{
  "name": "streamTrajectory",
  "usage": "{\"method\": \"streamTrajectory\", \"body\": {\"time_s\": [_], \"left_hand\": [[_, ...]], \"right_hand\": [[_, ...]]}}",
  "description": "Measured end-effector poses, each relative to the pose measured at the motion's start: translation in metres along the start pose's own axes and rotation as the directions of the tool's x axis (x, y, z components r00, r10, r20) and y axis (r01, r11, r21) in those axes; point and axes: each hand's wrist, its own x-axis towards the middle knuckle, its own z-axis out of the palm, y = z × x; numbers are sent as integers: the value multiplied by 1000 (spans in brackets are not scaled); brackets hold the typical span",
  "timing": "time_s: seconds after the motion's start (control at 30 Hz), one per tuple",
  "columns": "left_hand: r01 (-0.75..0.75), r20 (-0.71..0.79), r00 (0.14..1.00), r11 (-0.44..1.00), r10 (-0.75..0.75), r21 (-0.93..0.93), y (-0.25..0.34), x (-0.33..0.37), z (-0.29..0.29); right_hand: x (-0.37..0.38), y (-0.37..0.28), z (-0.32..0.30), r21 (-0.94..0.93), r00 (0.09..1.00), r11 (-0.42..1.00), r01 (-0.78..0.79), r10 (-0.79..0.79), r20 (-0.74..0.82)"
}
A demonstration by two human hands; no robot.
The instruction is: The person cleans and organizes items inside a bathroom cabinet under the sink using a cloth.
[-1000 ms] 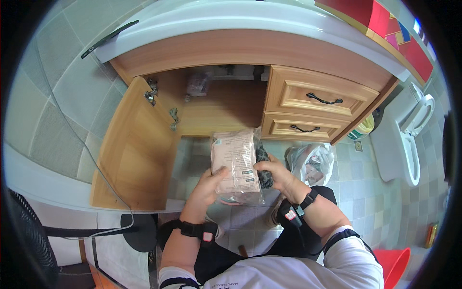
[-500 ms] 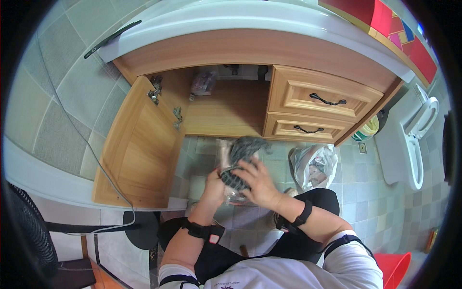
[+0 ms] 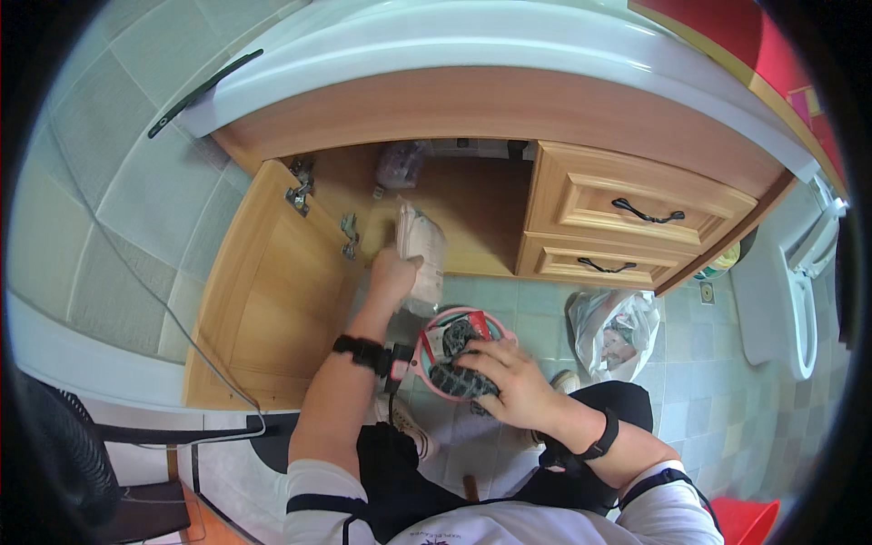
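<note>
Under the white sink top (image 3: pixel 436 41), seen from the head, the wooden cabinet (image 3: pixel 481 222) has its door (image 3: pixel 277 300) wide open. The left hand (image 3: pixel 393 275) holds the pale pack (image 3: pixel 421 252) tight between thumb and fingers, at the front of the cabinet. It looks like the pack is parted from the dark cloth (image 3: pixel 463 381) but not put down yet. The right hand (image 3: pixel 520 386) has its bent fingers on the cloth, over the pink bowl (image 3: pixel 454 313); I cannot tell if they pinch it. Letting go of both seems left to do.

Half a second ago, both hands were close together, with the cloth on top of the pack. Now they are apart, and more of the bowl shows.
</note>
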Motion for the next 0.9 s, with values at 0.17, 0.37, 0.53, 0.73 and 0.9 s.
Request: {"method": "streamTrajectory", "body": {"time_s": [0.17,0.37,0.53,0.73,0.9], "left_hand": [[98,-26,995,828,-101,552,49,51,15],[-40,-45,992,629,119,776,-4,94,65],[-126,62,983,386,175,914,11,102,67],[31,-85,995,660,51,751,-17,128,53],[22,78,992,743,-100,669,-11,112,65]], "right_hand": [[-8,10,-3,9,999,1000,-5,5,35],[-6,12,-8,39,995,999,-37,33,91],[1,17,-17,113,997,991,-75,72,31],[7,17,-9,106,995,990,-96,91,49],[8,19,-2,88,991,990,-106,99,87]]}}
